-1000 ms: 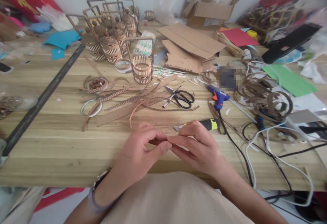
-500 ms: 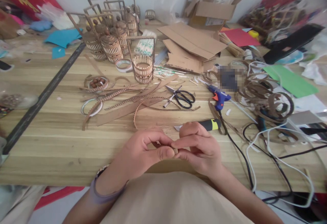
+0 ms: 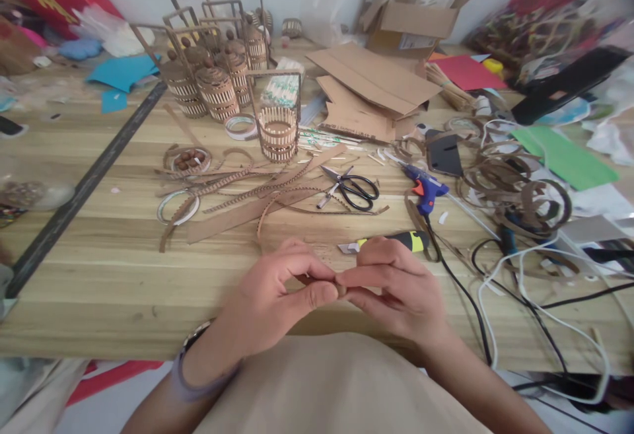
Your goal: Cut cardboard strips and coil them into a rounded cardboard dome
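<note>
My left hand (image 3: pixel 277 295) and my right hand (image 3: pixel 396 289) meet fingertip to fingertip above the table's front edge. Pinched between them is a small brown roll of cardboard strip (image 3: pixel 341 288), mostly covered by the fingers. A length of brown strip runs back under the left fingers. Just beyond the right hand lies a utility knife (image 3: pixel 411 242) with its blade out. Farther off are black-handled scissors (image 3: pixel 357 191), loose corrugated cardboard strips (image 3: pixel 238 183) and a small open lantern-shaped frame (image 3: pixel 278 137) made of short sticks.
Several finished lanterns (image 3: pixel 216 94) stand at the back left. A blue glue gun (image 3: pixel 426 189) rests to the right, its cord trailing forward. Coiled strips (image 3: pixel 532 203) and white cables crowd the right side. Flat cardboard (image 3: pixel 374 77) lies at the back, near an open box (image 3: pixel 416 21).
My right hand has shifted slightly right, its fingers straighter on the roll. The left hand keeps its pinch almost in place.
</note>
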Demonstrator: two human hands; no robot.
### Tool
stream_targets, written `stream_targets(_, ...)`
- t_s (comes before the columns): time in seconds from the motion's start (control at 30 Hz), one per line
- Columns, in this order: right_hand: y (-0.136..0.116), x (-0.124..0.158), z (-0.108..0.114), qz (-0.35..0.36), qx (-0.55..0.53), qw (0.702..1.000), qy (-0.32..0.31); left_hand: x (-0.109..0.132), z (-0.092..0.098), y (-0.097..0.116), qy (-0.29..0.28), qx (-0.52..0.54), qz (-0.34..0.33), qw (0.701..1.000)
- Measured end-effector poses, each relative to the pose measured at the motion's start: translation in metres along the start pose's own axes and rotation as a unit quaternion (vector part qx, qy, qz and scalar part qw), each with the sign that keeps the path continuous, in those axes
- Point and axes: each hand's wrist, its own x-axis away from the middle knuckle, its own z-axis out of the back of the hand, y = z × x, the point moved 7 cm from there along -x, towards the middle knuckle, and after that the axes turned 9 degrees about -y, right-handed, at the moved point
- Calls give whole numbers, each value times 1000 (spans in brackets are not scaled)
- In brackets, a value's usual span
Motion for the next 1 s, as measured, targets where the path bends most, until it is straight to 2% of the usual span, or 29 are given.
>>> stream_targets(0.17, 7, 1, -5, -51, -86, 995, 21, -1, -2, -3, -19, 74, 18, 997)
stream_targets(0.33, 9, 4, -10, -64, -109, 992, 25, 1, -5, -3, -33, 72, 35, 996)
stream_targets(0.5, 4, 2, -7, -21, 11, 1000, 3, 1, 1, -3, 16, 2, 51, 999)
stream_targets(0.63, -3, 1, -8, 13, 135, 990, -22, 2, 5, -5, 64, -50, 62, 995)
stream_targets(0.7, -5, 0, -8, 15, 158, 987, -27, 2, 5, -7, 63, -52, 64, 995)
stream_targets(0.77, -5, 0, -7, 11, 129, 991, -24, 2, 4, -8, 41, -28, 61, 997)
stream_targets(0.87, -2, -1, -4, 10, 20, 1000, -7, 0, 0, -8, -6, 36, 45, 998)
stream_targets(1.0, 7, -1, -7, -38, -87, 995, 12, -3, -4, -8, -29, 100, 43, 994)
